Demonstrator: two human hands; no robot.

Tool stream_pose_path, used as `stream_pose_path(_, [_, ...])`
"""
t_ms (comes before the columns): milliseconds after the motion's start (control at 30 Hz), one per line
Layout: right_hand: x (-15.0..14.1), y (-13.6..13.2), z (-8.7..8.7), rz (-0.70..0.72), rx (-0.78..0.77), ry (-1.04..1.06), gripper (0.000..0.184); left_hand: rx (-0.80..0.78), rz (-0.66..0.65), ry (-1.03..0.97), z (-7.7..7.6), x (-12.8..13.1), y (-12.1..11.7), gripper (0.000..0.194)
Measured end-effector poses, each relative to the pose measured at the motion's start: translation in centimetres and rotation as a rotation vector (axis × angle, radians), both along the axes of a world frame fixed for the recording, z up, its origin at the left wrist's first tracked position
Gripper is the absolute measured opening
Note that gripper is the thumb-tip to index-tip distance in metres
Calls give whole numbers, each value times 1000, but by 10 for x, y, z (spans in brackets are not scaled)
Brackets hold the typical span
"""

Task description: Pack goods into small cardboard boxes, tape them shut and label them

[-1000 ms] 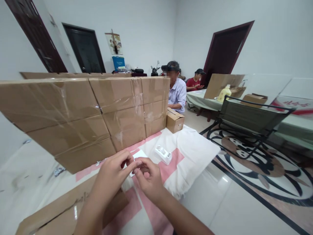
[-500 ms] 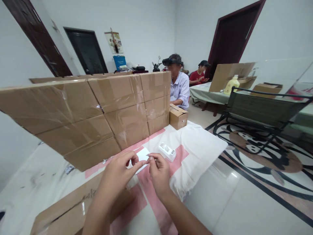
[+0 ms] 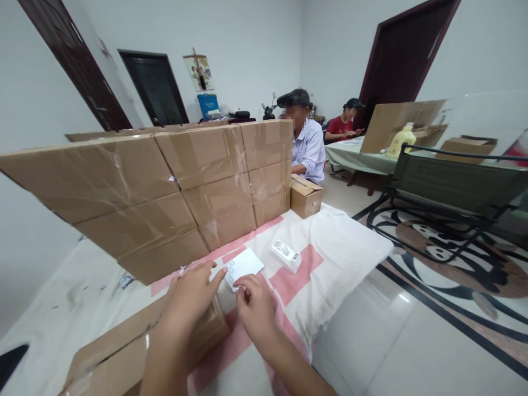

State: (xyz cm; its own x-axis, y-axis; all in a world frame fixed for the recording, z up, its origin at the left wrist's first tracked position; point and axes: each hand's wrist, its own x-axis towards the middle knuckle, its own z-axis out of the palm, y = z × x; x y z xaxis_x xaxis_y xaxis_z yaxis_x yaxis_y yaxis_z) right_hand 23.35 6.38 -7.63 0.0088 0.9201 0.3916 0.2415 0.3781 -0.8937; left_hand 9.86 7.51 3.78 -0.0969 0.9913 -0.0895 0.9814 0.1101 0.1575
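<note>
White card (image 3: 249, 260) just beyond fingers, long axis slanting away rightward; right hand (image 3: 256, 308) nearer, fingertips together, left hand's (image 3: 190, 291) apart

Soft, moderately bright indoor light falls fairly evenly on the carton stack (image 3: 165, 192); its source is out of view. Pale glints streak the clear tape (image 3: 116, 160) on the stack, and 1 small glare spot (image 3: 404, 297) shines on the floor tiles (image 3: 371, 335) right of it. Shadows are faint. Right beyond the stack, the maroon door (image 3: 400, 55) leans with wide-angle distortion. In front of the stack, the left hand (image 3: 198, 289) and right hand (image 3: 253, 297) look slightly soft.
</note>
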Motion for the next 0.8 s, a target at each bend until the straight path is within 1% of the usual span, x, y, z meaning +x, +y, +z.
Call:
stream_pose_path(67, [-3,0,-2,92,-7,-6,37,-9,-8,19,0,2,1,49])
stream_pose_path(133, [-5,0,-5,138,-20,-17,37,2,-20,23,1,2,1,50])
stream_pose_path(267, [-8,0,-6,85,-54,-5,35,27,-27,17,1,0,3,47])
stream_pose_path(400, [-7,3,-7,140,-134,37,30,29,-23,33,-1,1,3,46])
stream_pose_path(500, [-4,3,-8,152,-184,33,29,17,-9,58,0,2,2,46])
stream_pose_path(567, [-3,3,-9,149,-194,27,28,10,7,66,2,3,2,45])
stream_pose_path(700, [-5,3,-15,196,-189,18,25,-20,15,101,1,5,3,45])
stream_pose_path(800, [-9,2,-18,213,-158,-43,24,6,10,144,-1,6,3,44])
